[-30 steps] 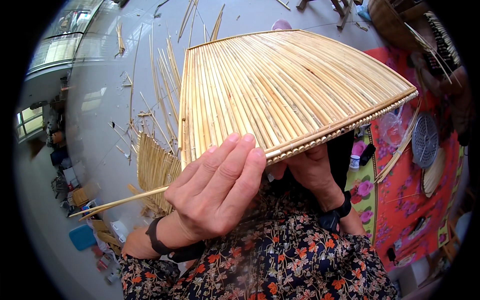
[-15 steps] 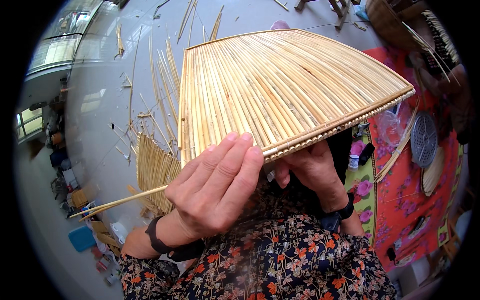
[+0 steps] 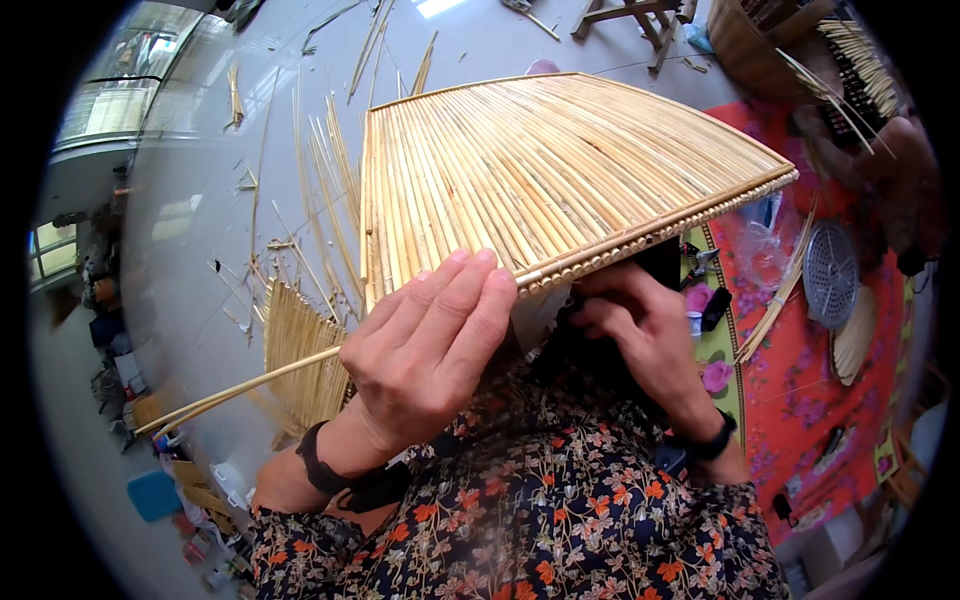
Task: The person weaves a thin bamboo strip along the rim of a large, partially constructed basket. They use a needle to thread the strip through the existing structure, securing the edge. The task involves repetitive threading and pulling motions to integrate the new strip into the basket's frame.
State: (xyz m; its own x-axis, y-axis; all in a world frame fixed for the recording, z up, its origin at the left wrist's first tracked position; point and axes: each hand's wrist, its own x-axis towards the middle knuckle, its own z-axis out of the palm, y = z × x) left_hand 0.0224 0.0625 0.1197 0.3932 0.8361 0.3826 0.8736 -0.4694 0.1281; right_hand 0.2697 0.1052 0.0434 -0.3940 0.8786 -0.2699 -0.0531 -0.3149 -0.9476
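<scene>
A large fan-shaped panel of pale cane sticks [image 3: 530, 170], laid side by side and framed by a rim, tilts up before me. Its near edge is bound with a beaded-looking row of wrapped cane [image 3: 650, 235]. My left hand [image 3: 420, 340] grips the near left corner, fingers flat on top, the thumb hidden beneath. From under that hand two thin cane strips [image 3: 240, 388] stick out leftward. Just below the bound edge is my right hand [image 3: 645, 335], its fingers curled together; whatever they pinch is hidden. A smaller slatted piece [image 3: 300, 350] stands at the left.
Loose cane strips [image 3: 330, 170] lie scattered on the grey floor. At the right, a red flowered cloth [image 3: 800, 420] carries a grey perforated disc [image 3: 831, 275], a strip bundle [image 3: 783, 290] and a pale fan-shaped piece [image 3: 856, 335]. A woven basket [image 3: 750, 50] and wooden stool [image 3: 640, 25] stand farther off.
The panel has shifted slightly left, its far edge lower in view. My right hand has drawn away from the panel's underside and shows more; my left hand keeps its grip.
</scene>
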